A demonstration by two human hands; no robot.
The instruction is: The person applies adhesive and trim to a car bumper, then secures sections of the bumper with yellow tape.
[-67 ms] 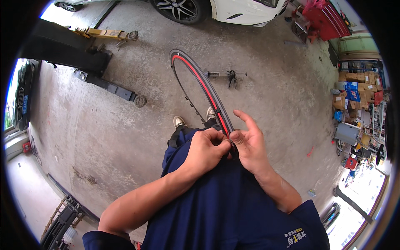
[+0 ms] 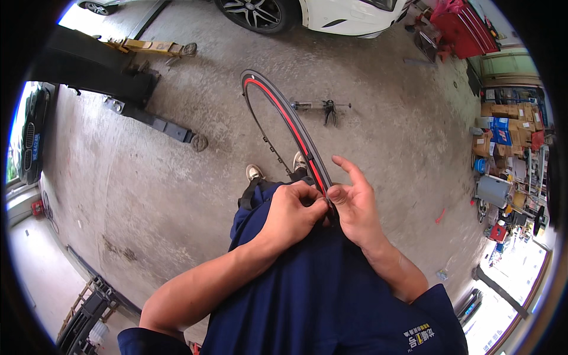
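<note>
Curved trim strip (image 2: pixel 301 139), black, red-striped: near end between both hands. Left hand (image 2: pixel 296 212): pinching that end. Right hand (image 2: pixel 358 210): beside strip, forefinger extended; grip cannot be told.

Right hand (image 2: pixel 358 210): free passage rightward, curved strip (image 2: pixel 302 136) in the way leftward

No clear change shows since a moment ago.

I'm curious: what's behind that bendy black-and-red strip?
Through the curve of the strip, you can see grey floor and a shoe. Whatever sits directly behind its wide band is covered, so I can't tell.
</note>
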